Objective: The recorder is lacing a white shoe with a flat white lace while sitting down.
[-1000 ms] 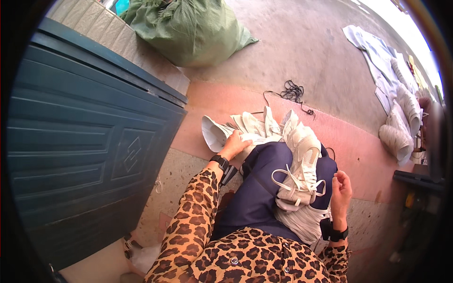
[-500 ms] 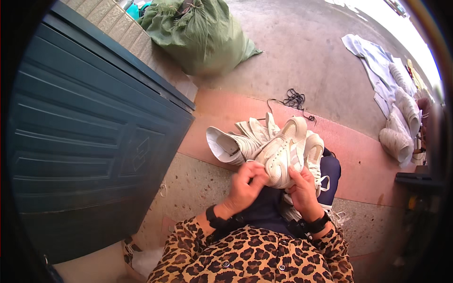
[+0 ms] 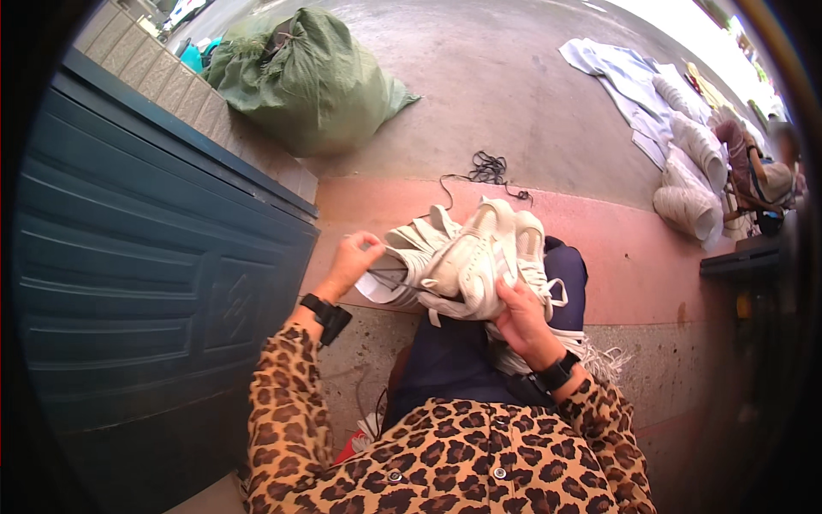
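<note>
My right hand [image 3: 524,321] grips a cream sneaker upper [image 3: 481,272] over my lap, thumb on its side. To the left, my left hand [image 3: 355,257] is raised with fingers pinched on a thin dark cord [image 3: 396,281], which runs back toward the upper. A nested stack of similar pale uppers [image 3: 411,244] lies behind and left of the held one. Beside it on the right, another upper [image 3: 533,248] with white laces rests against my dark-trousered leg.
A dark blue-green panelled door [image 3: 154,248] stands at my left. Ahead lie a tied green sack [image 3: 308,86] and tangled black cords [image 3: 488,169]. Pale cloth [image 3: 616,81] and stacked white bundles [image 3: 689,201] lie far right, near a seated person [image 3: 762,167].
My left hand has moved away from the upper, out to the left, with the dark cord drawn along. My right hand still holds the upper. The whole view has shifted.
</note>
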The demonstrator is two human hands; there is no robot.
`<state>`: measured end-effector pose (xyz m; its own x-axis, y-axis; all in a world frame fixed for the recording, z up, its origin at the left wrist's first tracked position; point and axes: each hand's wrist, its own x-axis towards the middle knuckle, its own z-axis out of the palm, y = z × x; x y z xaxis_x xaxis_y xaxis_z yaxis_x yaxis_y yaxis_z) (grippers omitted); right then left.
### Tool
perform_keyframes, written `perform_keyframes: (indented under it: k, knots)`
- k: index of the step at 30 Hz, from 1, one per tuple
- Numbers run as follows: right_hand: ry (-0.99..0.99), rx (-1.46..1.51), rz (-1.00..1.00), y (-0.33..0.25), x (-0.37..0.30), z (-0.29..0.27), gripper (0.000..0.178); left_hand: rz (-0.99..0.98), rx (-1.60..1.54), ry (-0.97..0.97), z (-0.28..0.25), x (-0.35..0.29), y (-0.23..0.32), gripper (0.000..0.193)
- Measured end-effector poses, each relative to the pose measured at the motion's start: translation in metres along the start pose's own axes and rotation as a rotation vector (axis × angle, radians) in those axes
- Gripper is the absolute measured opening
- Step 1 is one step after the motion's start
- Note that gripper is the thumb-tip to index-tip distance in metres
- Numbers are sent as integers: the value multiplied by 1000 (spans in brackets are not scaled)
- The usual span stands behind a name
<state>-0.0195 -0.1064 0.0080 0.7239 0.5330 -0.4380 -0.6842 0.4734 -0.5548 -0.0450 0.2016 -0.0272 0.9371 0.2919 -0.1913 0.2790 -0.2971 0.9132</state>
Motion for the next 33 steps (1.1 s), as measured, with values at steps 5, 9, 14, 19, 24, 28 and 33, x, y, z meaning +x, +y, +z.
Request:
perform_keyframes:
  k: [5, 9, 14, 19, 24, 28, 33]
  knots:
    - [-36, 275, 33, -34, -26, -13, 39, 119, 58, -243, 21, -47, 141, 16]
    - [-66, 35, -43, -45, -51, -73, 40, 254, 242, -400, 79, -96, 142, 26]
    - [-91, 31, -150, -61, -11, -50, 30, 166, 202, -127, 127, -92, 104, 37]
    - [-1, 17, -203, -55, 76, -20, 23, -48, -324, 20, 122, -55, 100, 28]
    - [-28, 46, -201, -61, 106, -21, 23, 74, -273, -38, 122, -49, 103, 22]
    - [-354, 166, 62, -75, 65, -11, 25, 220, -36, -207, 112, -99, 100, 40]
    - [-363, -325, -133, -33, 20, 20, 24, 131, 133, -224, 110, -145, 79, 58]
